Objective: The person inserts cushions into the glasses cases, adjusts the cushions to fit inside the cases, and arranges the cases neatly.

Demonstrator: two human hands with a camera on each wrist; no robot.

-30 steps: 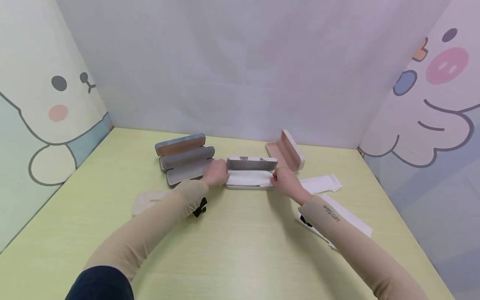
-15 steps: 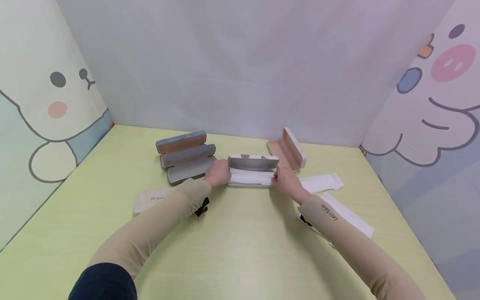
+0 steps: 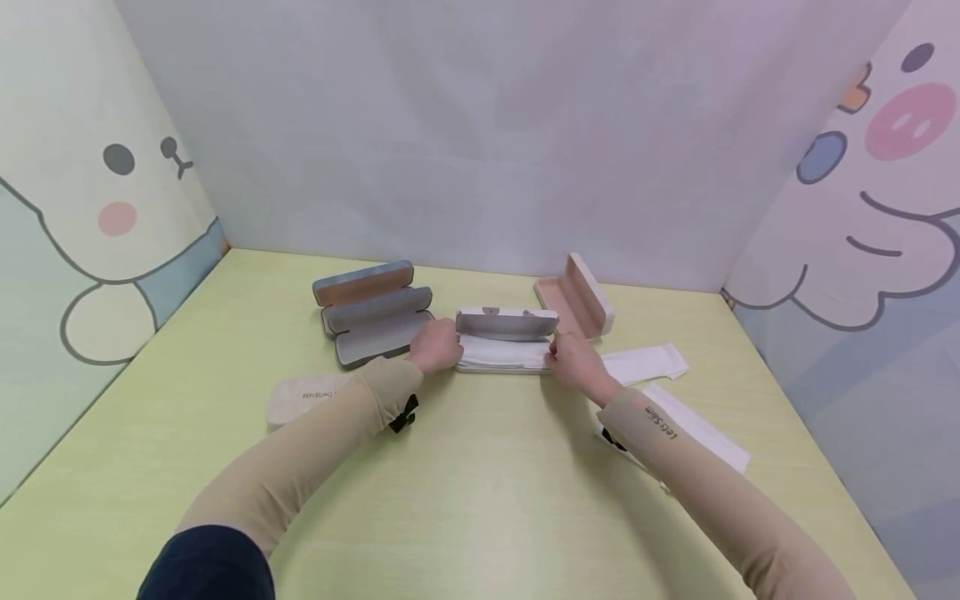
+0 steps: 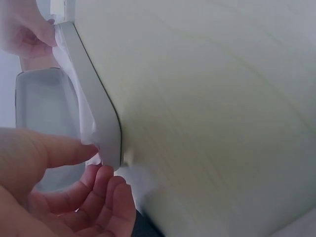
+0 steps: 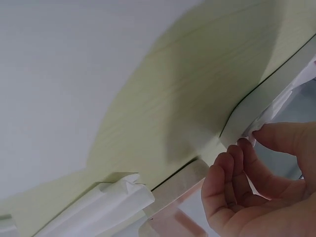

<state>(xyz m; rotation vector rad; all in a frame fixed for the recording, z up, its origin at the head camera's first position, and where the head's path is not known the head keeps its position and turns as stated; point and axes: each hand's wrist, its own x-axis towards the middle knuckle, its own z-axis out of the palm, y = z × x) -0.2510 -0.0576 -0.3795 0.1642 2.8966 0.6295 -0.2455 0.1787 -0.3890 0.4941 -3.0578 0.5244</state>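
Observation:
An open glasses case (image 3: pixel 507 324) with a grey lining and a white patterned lid stands in the middle of the table, its lid raised at the back. A white cloth (image 3: pixel 502 352) lies lengthwise in its lower half. My left hand (image 3: pixel 437 346) pinches the cloth's left end at the case rim; in the left wrist view, the thumb (image 4: pixel 74 150) presses it against the forefinger. At the other end my right hand (image 3: pixel 576 363) pinches a corner of the cloth between thumb and forefinger, seen in the right wrist view beside the case wall (image 5: pixel 261 101).
Behind my left hand are open glasses cases, one blue outside (image 3: pixel 363 283) and one grey-lined (image 3: pixel 382 335). A beige closed case (image 3: pixel 300 398) lies by my left forearm. An open pink case (image 3: pixel 577 300) stands back right. More white cloths (image 3: pixel 645 363) lie right, partly under my right forearm.
The cloth now lies flatter and smoother in the case. Both hands stay at its ends, almost unmoved, while the head view has shifted slightly.

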